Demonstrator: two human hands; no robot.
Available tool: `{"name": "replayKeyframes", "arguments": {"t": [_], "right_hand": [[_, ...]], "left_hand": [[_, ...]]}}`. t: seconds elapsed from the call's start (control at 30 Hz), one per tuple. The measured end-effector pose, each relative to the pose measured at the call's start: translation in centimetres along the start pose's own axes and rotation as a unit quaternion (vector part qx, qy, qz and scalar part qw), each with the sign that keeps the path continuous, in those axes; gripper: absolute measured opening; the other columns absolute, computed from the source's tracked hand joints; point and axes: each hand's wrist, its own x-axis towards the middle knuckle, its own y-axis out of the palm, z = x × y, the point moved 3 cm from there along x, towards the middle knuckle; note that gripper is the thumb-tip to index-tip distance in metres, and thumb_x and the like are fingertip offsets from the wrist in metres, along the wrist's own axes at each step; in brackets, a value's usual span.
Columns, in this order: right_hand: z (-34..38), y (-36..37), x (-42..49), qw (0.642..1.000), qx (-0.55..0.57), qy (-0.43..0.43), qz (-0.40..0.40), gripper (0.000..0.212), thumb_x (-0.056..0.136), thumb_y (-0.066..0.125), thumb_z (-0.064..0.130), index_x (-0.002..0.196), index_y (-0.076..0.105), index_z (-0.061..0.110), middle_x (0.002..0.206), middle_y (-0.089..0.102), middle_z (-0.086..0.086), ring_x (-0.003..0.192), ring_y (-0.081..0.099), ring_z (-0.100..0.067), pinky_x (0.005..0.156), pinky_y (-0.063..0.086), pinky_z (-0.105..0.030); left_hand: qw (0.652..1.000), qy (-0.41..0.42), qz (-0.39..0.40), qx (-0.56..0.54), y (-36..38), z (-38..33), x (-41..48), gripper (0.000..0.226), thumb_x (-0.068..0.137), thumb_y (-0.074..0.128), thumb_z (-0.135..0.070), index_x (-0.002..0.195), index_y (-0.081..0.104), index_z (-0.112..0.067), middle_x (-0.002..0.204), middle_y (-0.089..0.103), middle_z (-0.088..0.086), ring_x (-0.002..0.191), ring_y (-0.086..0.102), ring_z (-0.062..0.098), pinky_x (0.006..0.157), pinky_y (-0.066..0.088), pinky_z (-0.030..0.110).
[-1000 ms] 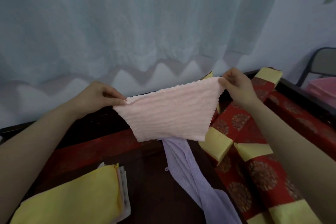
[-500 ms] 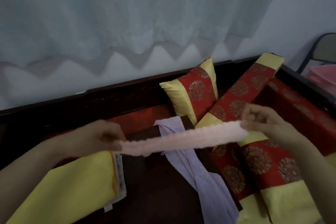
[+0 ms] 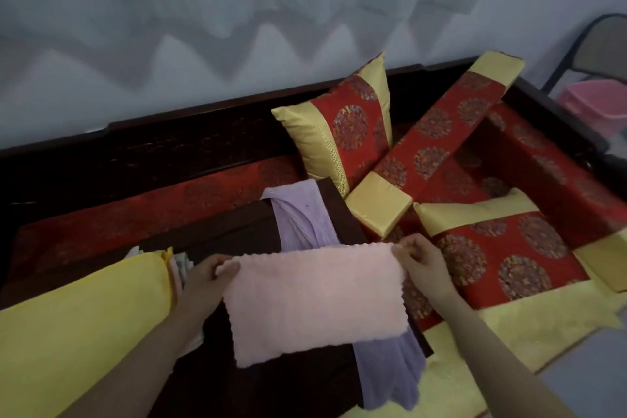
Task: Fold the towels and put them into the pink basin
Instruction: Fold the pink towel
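Two corners of the pink towel [image 3: 315, 302] are pinched, one by my left hand [image 3: 207, 282], one by my right hand [image 3: 420, 261]. It lies flat on the dark wooden surface [image 3: 220, 241], across the purple towel [image 3: 305, 217], which looks unfolded. I'd judge the folding barely begun. Far right, the pink basin [image 3: 597, 102] is only partly visible, its contents hidden.

- The left hand [image 3: 207, 282] and the right hand [image 3: 420, 261] each pinch a far corner of a pale pink fluffy rectangular towel [image 3: 315, 299].
- The towel lies spread over a dark wooden tabletop [image 3: 220, 234], overlapping a lilac ribbed towel [image 3: 302, 217].
- A folded yellow cloth [image 3: 78, 326] lies to the left.
- A pink plastic basin [image 3: 600, 102] stands far right, beyond red-and-gold patterned cushions [image 3: 349, 125].
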Motion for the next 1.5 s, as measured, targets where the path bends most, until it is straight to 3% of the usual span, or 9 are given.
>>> {"name": "replayKeyframes", "arguments": {"t": [0.23, 0.37, 0.63, 0.8, 1.07, 1.2, 1.33, 1.4, 1.5], "right_hand": [[-2.0, 4.2, 4.1, 0.991, -0.089, 0.099, -0.031, 0.016, 0.086, 0.064, 0.03, 0.086, 0.055, 0.018, 0.081, 0.062, 0.0, 0.079, 0.058, -0.019, 0.072, 0.043, -0.033], [-3.6, 3.9, 3.5, 0.977, -0.088, 0.196, 0.0, 0.049, 0.075, 0.068, 0.057, 0.101, 0.059, 0.016, 0.097, 0.065, 0.001, 0.092, 0.061, -0.018, 0.084, 0.048, -0.034], [-4.3, 4.6, 0.4, 0.949, -0.045, 0.297, 0.097, 0.052, 0.084, 0.068, 0.04, 0.118, 0.06, 0.001, 0.098, 0.062, -0.002, 0.081, 0.055, -0.012, 0.071, 0.047, -0.028], [-3.3, 5.3, 0.8, 0.963, 0.048, 0.263, 0.045, 0.02, 0.081, 0.074, 0.021, 0.096, 0.063, 0.012, 0.088, 0.062, 0.0, 0.079, 0.057, -0.012, 0.069, 0.047, -0.03], [6.5, 5.4, 0.0, 0.99, -0.137, -0.038, -0.022, 0.022, 0.095, 0.053, 0.029, 0.092, 0.039, 0.011, 0.059, 0.047, 0.001, 0.052, 0.047, -0.015, 0.05, 0.033, -0.031], [13.6, 11.2, -0.5, 0.99, -0.086, -0.108, 0.031, 0.021, 0.095, 0.053, 0.03, 0.105, 0.046, 0.013, 0.086, 0.062, -0.002, 0.076, 0.058, -0.02, 0.069, 0.043, -0.034], [17.5, 21.0, -2.5, 0.986, -0.068, -0.123, 0.09, 0.037, 0.095, 0.053, 0.032, 0.122, 0.05, 0.007, 0.108, 0.062, -0.004, 0.105, 0.057, -0.021, 0.087, 0.035, -0.021], [18.3, 25.3, -4.0, 0.985, -0.059, -0.104, 0.127, 0.033, 0.097, 0.05, 0.029, 0.121, 0.047, 0.007, 0.1, 0.055, 0.006, 0.099, 0.052, -0.014, 0.078, 0.028, -0.009], [18.0, 30.4, -5.9, 0.98, -0.027, -0.075, 0.182, 0.027, 0.097, 0.05, 0.03, 0.11, 0.045, 0.007, 0.086, 0.057, 0.01, 0.082, 0.059, -0.016, 0.074, 0.043, -0.026]], "left_hand": [[0.988, -0.122, -0.096, 0.027, 2.6, 2.8, 3.0, 0.017, 0.09, 0.056, -0.021, 0.097, 0.059, -0.006, 0.094, 0.064, 0.014, 0.08, 0.057, 0.025, 0.074, 0.048, 0.039], [0.972, -0.18, -0.153, -0.007, 3.0, 3.9, 0.9, 0.056, 0.083, 0.067, -0.025, 0.128, 0.046, 0.002, 0.126, 0.056, 0.022, 0.114, 0.054, 0.037, 0.097, 0.043, 0.045], [0.94, -0.325, -0.017, -0.105, 5.7, 6.2, -1.4, 0.117, 0.053, 0.086, -0.049, 0.142, 0.029, 0.003, 0.137, 0.048, 0.02, 0.115, 0.053, 0.035, 0.096, 0.048, 0.046], [0.933, -0.291, 0.047, -0.206, 6.0, 4.8, -1.2, 0.092, 0.058, 0.088, -0.033, 0.135, 0.046, -0.004, 0.127, 0.058, 0.016, 0.104, 0.058, 0.032, 0.087, 0.051, 0.043], [0.984, 0.059, -0.139, -0.096, -1.5, -2.4, -5.1, 0.028, 0.089, 0.061, -0.025, 0.113, 0.047, -0.021, 0.1, 0.059, -0.012, 0.1, 0.06, -0.001, 0.085, 0.043, 0.026], [0.967, 0.065, -0.236, -0.068, -11.1, -1.7, -7.2, 0.02, 0.09, 0.06, -0.03, 0.103, 0.05, -0.019, 0.089, 0.06, -0.011, 0.08, 0.06, 0.009, 0.059, 0.044, 0.025], [0.952, 0.027, -0.304, -0.03, -20.5, 2.7, -9.1, 0.024, 0.088, 0.061, -0.033, 0.099, 0.05, -0.015, 0.084, 0.057, -0.01, 0.077, 0.056, 0.013, 0.066, 0.042, 0.032], [0.948, -0.015, -0.316, -0.014, -23.9, 5.9, -9.3, 0.034, 0.087, 0.062, -0.036, 0.103, 0.051, -0.009, 0.087, 0.059, -0.002, 0.08, 0.056, 0.019, 0.071, 0.043, 0.035], [0.943, -0.064, -0.327, 0.0, -27.2, 10.3, -9.7, 0.039, 0.087, 0.063, -0.038, 0.101, 0.05, -0.004, 0.092, 0.06, 0.012, 0.084, 0.058, 0.028, 0.064, 0.041, 0.035]]}}
